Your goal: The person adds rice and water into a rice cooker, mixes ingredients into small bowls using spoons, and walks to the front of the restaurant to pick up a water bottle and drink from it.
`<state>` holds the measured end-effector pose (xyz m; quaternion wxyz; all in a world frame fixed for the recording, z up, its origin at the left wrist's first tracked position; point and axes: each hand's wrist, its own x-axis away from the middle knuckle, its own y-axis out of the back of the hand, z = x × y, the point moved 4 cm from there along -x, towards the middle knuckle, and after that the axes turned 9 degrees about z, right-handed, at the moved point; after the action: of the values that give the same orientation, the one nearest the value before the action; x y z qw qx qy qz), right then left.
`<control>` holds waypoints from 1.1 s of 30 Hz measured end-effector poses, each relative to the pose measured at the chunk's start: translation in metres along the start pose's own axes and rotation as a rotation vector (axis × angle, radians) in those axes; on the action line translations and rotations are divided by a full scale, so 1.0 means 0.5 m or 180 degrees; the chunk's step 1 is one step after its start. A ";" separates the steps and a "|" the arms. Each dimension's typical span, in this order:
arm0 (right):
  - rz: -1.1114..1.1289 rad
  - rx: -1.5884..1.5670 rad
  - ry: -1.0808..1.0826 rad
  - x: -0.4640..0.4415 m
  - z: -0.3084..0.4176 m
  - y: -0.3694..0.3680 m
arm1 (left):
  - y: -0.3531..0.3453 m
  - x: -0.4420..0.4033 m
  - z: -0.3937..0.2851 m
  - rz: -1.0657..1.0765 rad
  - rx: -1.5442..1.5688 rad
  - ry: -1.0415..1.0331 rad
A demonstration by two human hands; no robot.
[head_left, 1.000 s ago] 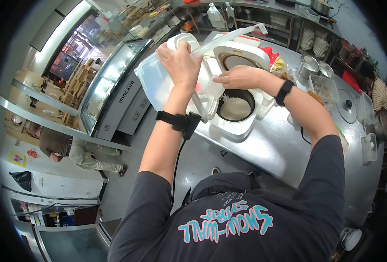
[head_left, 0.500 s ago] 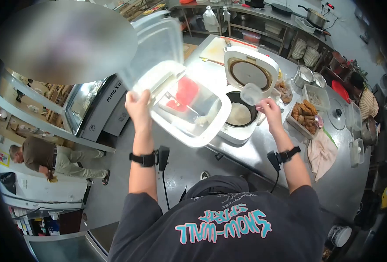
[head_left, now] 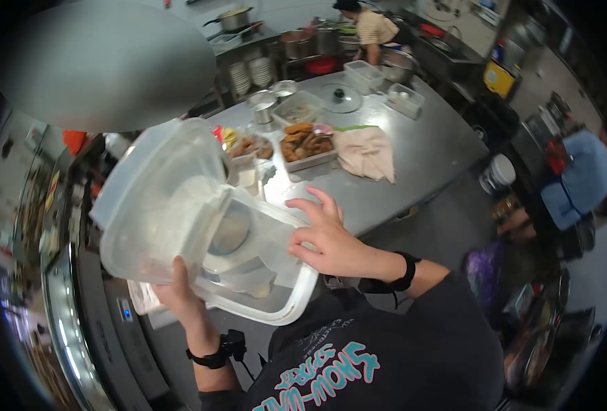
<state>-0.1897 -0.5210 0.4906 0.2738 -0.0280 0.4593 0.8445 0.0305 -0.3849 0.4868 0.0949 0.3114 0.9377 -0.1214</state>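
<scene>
My left hand (head_left: 180, 294) grips the near-left edge of a clear plastic container (head_left: 293, 301) with a white rim, its thumb on top. The container is tilted, and its hinged translucent lid (head_left: 152, 198) stands raised on the left. Over the right rim, my right hand (head_left: 327, 240) has thumb and finger pinched on a small clear cup (head_left: 281, 245), which hangs over the container's opening; its other fingers are raised. A round, pale shape shows blurred through the container. The rice cooker is mostly hidden behind it.
On the steel table (head_left: 427, 144) are a tub of brown food (head_left: 308, 145), a pink cloth (head_left: 368, 152), a glass lid (head_left: 341, 98), metal pots (head_left: 262, 106) and plastic boxes (head_left: 405, 101). A person in stripes (head_left: 375, 31) works beyond; another in blue (head_left: 577, 181) is at right.
The view has swung to the right. The container has come nearer and lower, in front of the rice cooker. My right hand has moved the clear cup from above the cooker to the container.
</scene>
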 end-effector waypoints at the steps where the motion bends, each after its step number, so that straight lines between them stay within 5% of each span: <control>1: -0.0061 0.0114 -0.0189 0.024 -0.020 -0.004 | -0.026 -0.003 0.020 0.0111 -0.0060 -0.0013; 10: -0.1288 0.0891 -0.1963 0.269 -0.140 0.070 | -0.322 0.003 0.184 0.1474 0.0537 0.0770; 14: -0.1457 -0.2646 -0.3015 0.396 -0.290 0.020 | -0.459 -0.003 0.304 0.1648 0.0835 0.1124; 15: -0.1361 -0.3896 -0.3076 0.401 -0.307 -0.009 | -0.480 -0.008 0.341 0.1769 0.0701 0.1123; 18: -0.1540 -0.4805 -0.2973 0.426 -0.361 -0.015 | -0.585 -0.003 0.423 0.1937 0.0392 0.1079; 26: -0.2337 -0.4988 -0.2967 0.429 -0.493 0.033 | -0.785 0.001 0.476 0.3186 0.0227 0.1112; 29: -0.2348 -0.5131 -0.2924 0.403 -0.533 0.031 | -0.746 -0.022 0.491 0.2712 -0.1071 0.0409; 30: -0.2395 -0.5100 -0.2801 0.387 -0.536 0.038 | -0.727 -0.021 0.489 0.2736 -0.0837 0.0970; 33: -0.2567 -0.5147 -0.2533 0.353 -0.573 0.022 | -0.646 -0.029 0.494 0.2555 -0.0625 0.1244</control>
<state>-0.4034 -0.6754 0.2809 0.5742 -0.0750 -0.4257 0.6953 -0.1288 -0.7146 0.3096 -0.0152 0.6567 0.7502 0.0755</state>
